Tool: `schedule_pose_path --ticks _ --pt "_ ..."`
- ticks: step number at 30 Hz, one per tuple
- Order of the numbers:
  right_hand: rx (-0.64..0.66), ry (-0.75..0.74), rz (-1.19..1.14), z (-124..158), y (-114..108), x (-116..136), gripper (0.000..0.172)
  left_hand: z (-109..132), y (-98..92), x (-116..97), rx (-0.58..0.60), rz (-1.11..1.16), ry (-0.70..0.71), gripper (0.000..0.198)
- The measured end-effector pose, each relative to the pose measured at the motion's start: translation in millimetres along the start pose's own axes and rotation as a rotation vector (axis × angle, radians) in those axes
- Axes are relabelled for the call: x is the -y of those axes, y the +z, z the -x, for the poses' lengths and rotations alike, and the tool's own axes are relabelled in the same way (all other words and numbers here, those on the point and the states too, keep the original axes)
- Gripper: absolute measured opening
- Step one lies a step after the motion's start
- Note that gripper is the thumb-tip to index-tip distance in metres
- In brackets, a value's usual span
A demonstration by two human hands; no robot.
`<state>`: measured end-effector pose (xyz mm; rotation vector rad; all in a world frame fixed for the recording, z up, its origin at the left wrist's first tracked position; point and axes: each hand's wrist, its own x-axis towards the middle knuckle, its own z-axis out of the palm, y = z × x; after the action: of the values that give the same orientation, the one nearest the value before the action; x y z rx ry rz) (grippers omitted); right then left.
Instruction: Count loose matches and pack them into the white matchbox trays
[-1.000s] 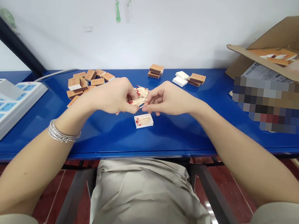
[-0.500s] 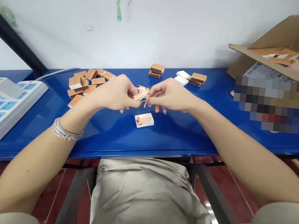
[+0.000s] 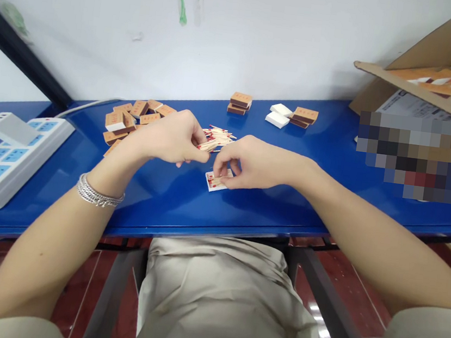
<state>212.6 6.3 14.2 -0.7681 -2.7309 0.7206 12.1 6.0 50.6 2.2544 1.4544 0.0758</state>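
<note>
My left hand (image 3: 180, 139) is closed around a bunch of red-tipped matches (image 3: 212, 144). More matches (image 3: 222, 133) lie on the table just behind that bunch. My right hand (image 3: 246, 163) is over a small white matchbox tray (image 3: 210, 187), its fingers pinched down at the matches in it. Several red-headed matches show in the tray; my fingers and thumb cover its right part. Whether a single match sits between the fingertips is hard to make out, but they touch the matches there.
Brown matchboxes (image 3: 116, 121) are heaped at the left. More matchboxes (image 3: 240, 100) stand stacked at the back, near white trays (image 3: 277, 119) and further matchboxes (image 3: 305, 115). A power strip (image 3: 9, 156) lies far left. At the right, an open cardboard box (image 3: 408, 84) holds matchboxes.
My right hand has moved from beside the left hand's matches down and toward me, onto the tray. The left hand stays nearly in place, still holding its bunch.
</note>
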Motion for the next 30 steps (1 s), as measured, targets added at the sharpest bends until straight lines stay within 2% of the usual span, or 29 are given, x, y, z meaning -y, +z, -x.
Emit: schedule_pose_path --ticks 9,17,22,30 --pt "-0.165 0.178 0.091 13 -28 -14 0.021 0 17.7 -13 0.072 -0.064 0.132 0.018" --pt "-0.103 0.175 0.072 10 -23 -15 0.024 -2 30.7 -15 0.091 -0.084 0.183 0.022" --pt "-0.083 0.163 0.074 10 -24 -14 0.025 -1 31.3 -16 0.061 -0.105 0.181 0.022" --pt "0.028 0.133 -0.011 11 -24 -16 0.028 0 29.5 -16 0.064 -0.104 0.179 0.021"
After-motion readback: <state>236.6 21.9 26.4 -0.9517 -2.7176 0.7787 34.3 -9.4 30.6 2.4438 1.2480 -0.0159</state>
